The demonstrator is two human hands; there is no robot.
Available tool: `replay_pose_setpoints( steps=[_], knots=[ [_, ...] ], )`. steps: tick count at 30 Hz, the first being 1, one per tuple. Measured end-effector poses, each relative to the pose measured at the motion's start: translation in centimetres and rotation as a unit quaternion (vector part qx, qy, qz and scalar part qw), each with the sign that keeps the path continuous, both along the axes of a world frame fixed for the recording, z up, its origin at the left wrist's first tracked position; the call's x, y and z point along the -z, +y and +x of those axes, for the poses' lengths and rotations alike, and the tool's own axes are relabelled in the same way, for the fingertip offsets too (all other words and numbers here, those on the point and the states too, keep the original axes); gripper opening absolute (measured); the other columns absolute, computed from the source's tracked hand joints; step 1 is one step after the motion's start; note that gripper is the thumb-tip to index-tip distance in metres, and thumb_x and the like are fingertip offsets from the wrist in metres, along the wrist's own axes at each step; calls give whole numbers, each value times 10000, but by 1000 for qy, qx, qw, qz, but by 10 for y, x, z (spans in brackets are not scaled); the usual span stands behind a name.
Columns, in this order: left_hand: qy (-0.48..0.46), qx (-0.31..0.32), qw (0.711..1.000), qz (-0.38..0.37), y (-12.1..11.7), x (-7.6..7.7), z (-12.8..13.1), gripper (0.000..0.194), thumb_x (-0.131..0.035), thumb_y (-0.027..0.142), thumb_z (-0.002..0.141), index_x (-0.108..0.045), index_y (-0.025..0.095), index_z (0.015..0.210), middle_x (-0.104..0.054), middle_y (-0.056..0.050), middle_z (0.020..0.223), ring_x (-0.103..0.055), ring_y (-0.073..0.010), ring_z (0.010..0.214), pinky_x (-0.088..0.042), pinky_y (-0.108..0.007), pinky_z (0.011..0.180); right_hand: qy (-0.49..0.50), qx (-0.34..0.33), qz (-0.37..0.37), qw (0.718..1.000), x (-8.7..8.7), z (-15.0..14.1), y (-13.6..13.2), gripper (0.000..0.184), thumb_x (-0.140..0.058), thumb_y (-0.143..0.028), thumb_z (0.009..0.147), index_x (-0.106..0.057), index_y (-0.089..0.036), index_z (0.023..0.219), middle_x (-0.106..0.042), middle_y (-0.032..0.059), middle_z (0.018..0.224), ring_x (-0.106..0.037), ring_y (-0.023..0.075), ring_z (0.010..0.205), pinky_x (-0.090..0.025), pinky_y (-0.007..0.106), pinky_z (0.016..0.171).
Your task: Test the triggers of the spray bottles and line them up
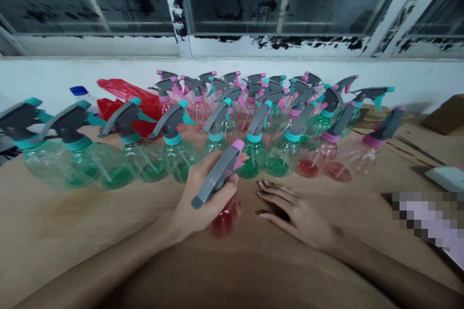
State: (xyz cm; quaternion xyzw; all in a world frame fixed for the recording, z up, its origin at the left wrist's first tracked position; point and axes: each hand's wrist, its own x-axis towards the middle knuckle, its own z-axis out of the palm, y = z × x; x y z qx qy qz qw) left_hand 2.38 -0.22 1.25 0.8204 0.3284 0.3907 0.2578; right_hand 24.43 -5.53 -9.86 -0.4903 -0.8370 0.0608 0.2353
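My left hand (205, 193) is wrapped round the neck of a pink spray bottle (224, 219) with a grey head and a pink nozzle. This bottle is close to me, near the middle of the view. Just to its right, my right hand (290, 212) rests on the table with its fingers stretched out and holds nothing. Beyond both hands stands a front row of spray bottles: several green ones (181, 161) with turquoise collars, and pink ones (337, 169) toward the right end.
More spray bottles (250, 111) crowd behind the front row. A red plastic bag (126, 101) and a blue-capped bottle (81, 94) are at back left. Cardboard boxes (445, 113), wires (416, 149) and a white object (447, 178) lie on the wooden table (90, 231) at right.
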Motion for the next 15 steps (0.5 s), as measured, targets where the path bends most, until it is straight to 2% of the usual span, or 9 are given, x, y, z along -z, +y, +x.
replay_pose_setpoints(
  steps=[6, 9, 12, 15],
  knots=[
    [5, 1, 1000, -4, 2, 4, 3, 141, -473, 176, 790, -548, 197, 908, -596, -21, 848, -593, -170, 756, -476, -299, 731, 27, 2, -8, 1000, 5, 1, 1, 431, -504, -408, 874, -505, -222, 1263, -563, 81, 1283, -439, 232, 1253, -401, 468, 1019],
    [-14, -10, 1000, 1, 0, 6, 9, 172, -479, 149, 760, -550, 214, 903, -588, -8, 811, -577, -165, 723, -469, -302, 711, 29, -5, -30, 999, 2, 3, 0, 494, -511, -462, 856, -463, -245, 1297, -513, 74, 1336, -422, 244, 1266, -388, 478, 1022],
    [-16, -3, 1000, 6, -3, 8, 20, 197, -478, 130, 754, -548, 219, 916, -566, -3, 784, -541, -154, 668, -459, -291, 640, 39, 9, -67, 997, -13, 4, -6, 618, -528, -530, 818, -370, -271, 1356, -468, 73, 1376, -468, 269, 1224, -419, 484, 987],
    [-15, 5, 1000, -10, -9, 9, 38, 116, -488, 154, 770, -530, 216, 858, -546, -5, 764, -521, -153, 639, -430, -272, 540, 50, 39, -89, 994, -35, 5, -17, 683, -529, -588, 787, -349, -266, 1361, -488, 87, 1355, -538, 289, 1142, -458, 478, 932]
  ],
)
